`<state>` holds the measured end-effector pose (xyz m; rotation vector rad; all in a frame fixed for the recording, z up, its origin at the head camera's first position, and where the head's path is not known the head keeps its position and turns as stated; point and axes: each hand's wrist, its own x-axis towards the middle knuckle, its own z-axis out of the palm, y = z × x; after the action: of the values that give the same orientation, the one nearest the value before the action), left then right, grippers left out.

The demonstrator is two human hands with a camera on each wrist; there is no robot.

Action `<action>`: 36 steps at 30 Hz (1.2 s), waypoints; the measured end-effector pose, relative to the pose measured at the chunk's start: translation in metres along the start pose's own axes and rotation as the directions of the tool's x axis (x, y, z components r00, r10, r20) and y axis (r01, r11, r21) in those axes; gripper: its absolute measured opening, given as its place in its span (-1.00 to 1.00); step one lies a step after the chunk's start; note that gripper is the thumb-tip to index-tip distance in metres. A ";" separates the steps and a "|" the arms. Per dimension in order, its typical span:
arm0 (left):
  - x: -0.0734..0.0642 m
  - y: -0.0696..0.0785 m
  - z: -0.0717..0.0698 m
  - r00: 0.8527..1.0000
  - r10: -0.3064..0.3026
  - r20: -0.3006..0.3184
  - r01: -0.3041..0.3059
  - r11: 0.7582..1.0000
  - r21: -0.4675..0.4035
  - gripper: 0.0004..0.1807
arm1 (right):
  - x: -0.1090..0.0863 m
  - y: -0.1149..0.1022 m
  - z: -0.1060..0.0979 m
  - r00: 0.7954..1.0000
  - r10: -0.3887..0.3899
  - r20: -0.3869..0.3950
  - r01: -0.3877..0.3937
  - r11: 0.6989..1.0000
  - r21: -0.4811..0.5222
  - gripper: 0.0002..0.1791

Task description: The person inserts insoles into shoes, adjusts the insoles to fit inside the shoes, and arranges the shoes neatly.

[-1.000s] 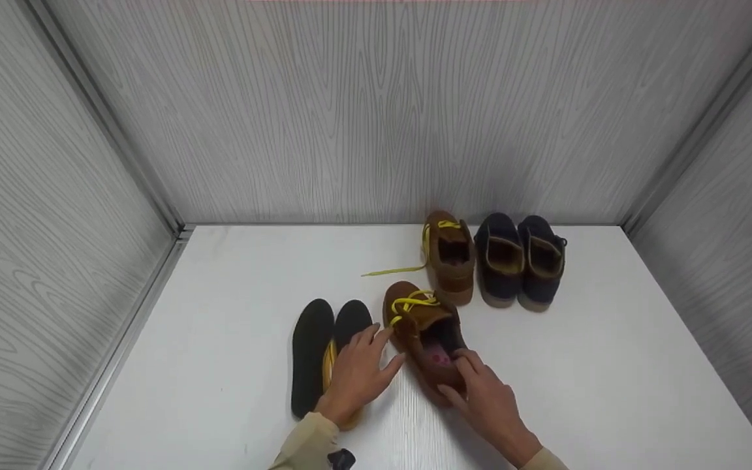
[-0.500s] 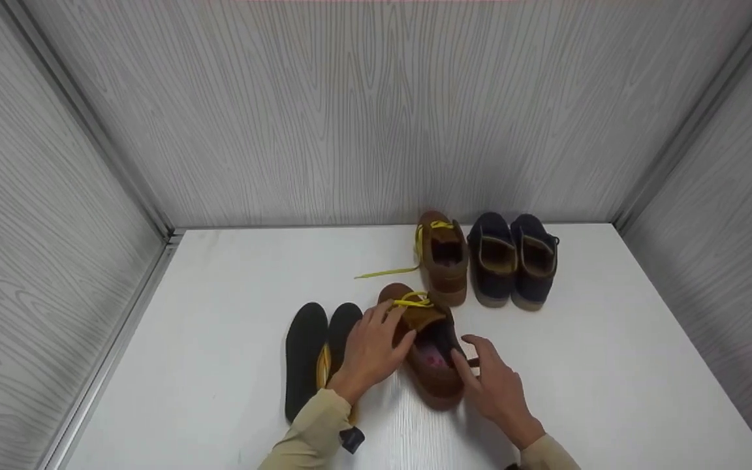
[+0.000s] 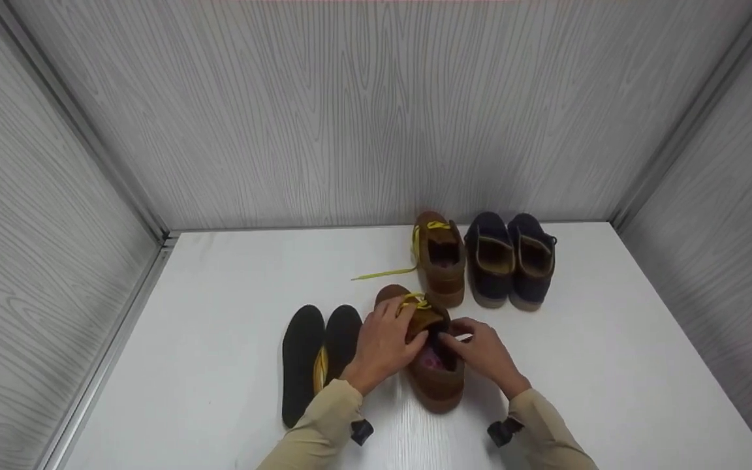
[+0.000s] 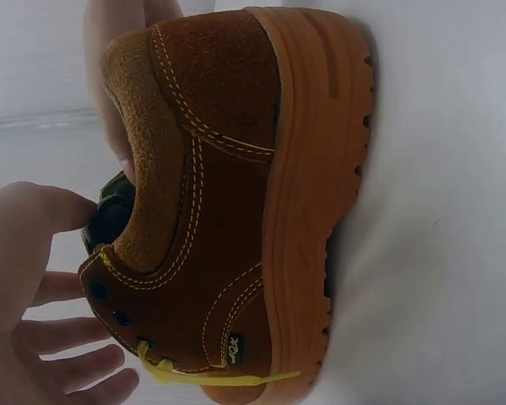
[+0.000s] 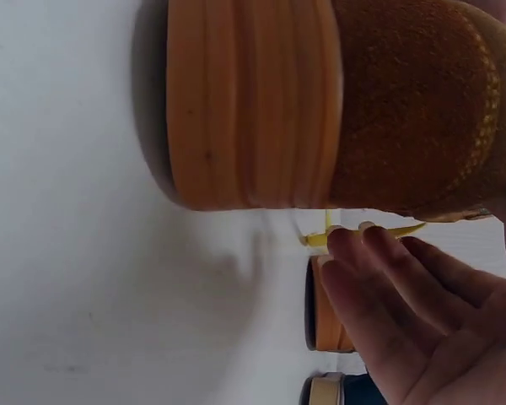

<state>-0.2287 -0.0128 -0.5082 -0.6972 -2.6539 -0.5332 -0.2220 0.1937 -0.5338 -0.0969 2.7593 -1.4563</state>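
Observation:
A brown shoe [image 3: 437, 390] with yellow laces [image 3: 415, 300] stands upright on the white surface, toe pointing away and slightly left. Over its lace area lies my left hand [image 3: 386, 339], fingers loosely spread and thumb at the tongue. In the left wrist view, that thumb touches the dark tongue [image 4: 110, 215], while the other fingers hang relaxed beside the eyelets. My right hand [image 3: 485, 352] pinches the right edge of the opening, thumb inside and index finger outside. Its remaining fingers extend along the shoe's outer side in the right wrist view; the thumb is hidden there.
Behind stands the matching brown shoe [image 3: 444, 287], one lace end trailing left. Two dark blue shoes [image 3: 490, 290] sit to its right. Left of my left hand lie black-soled footwear [image 3: 302, 365] with yellow parts between them. Grey wood-grain walls [image 3: 350, 117] enclose the surface.
My left hand has moved right, from beside the shoe onto its laces. The right hand has shifted from the heel forward to the opening's right edge. The shoe stays nearly in place.

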 end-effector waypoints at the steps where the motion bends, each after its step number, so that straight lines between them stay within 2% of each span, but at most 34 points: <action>1: 0.000 0.000 0.001 1.000 0.002 0.002 -0.002 1.000 0.005 -0.47 | 0.001 0.001 0.001 1.000 -0.007 0.009 0.007 1.000 -0.009 -0.64; 5: 0.002 0.001 0.002 1.000 0.008 -0.001 -0.008 1.000 0.024 -0.48 | 0.002 0.003 0.004 0.999 0.014 0.034 -0.015 1.000 0.012 -0.77; 10: 0.004 0.002 0.004 1.000 0.026 -0.006 -0.026 0.998 0.053 -0.51 | 0.000 0.003 0.007 0.999 0.038 0.024 -0.039 0.999 0.031 -0.81; 19: 0.014 0.004 0.013 0.999 0.052 0.009 -0.053 0.974 0.219 -0.57 | -0.001 0.001 0.008 0.999 0.054 -0.002 -0.054 0.998 0.032 -0.84; 25: 0.023 0.006 0.010 0.999 0.042 0.010 -0.043 0.961 0.274 -0.68 | 0.001 0.001 0.007 0.998 0.060 -0.016 -0.060 0.998 0.015 -0.85; 29: 0.031 0.004 0.005 0.998 0.057 -0.009 -0.053 0.963 0.263 -0.78 | 0.001 0.002 0.008 0.998 0.054 -0.022 -0.053 0.999 0.007 -0.85; 33: 0.040 -0.003 0.000 0.999 0.043 -0.026 -0.037 0.980 0.194 -0.82 | 0.001 0.003 0.008 0.999 0.030 -0.012 -0.029 1.000 0.007 -0.84; 36: 0.046 -0.011 -0.004 1.000 0.014 -0.012 -0.012 0.992 0.125 -0.80 | 0.000 0.003 0.007 1.000 0.021 0.003 -0.021 1.000 0.011 -0.85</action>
<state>-0.2711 -0.0050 -0.4884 -0.6711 -2.6418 -0.3627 -0.2221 0.1894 -0.5402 -0.0701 2.7417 -1.4649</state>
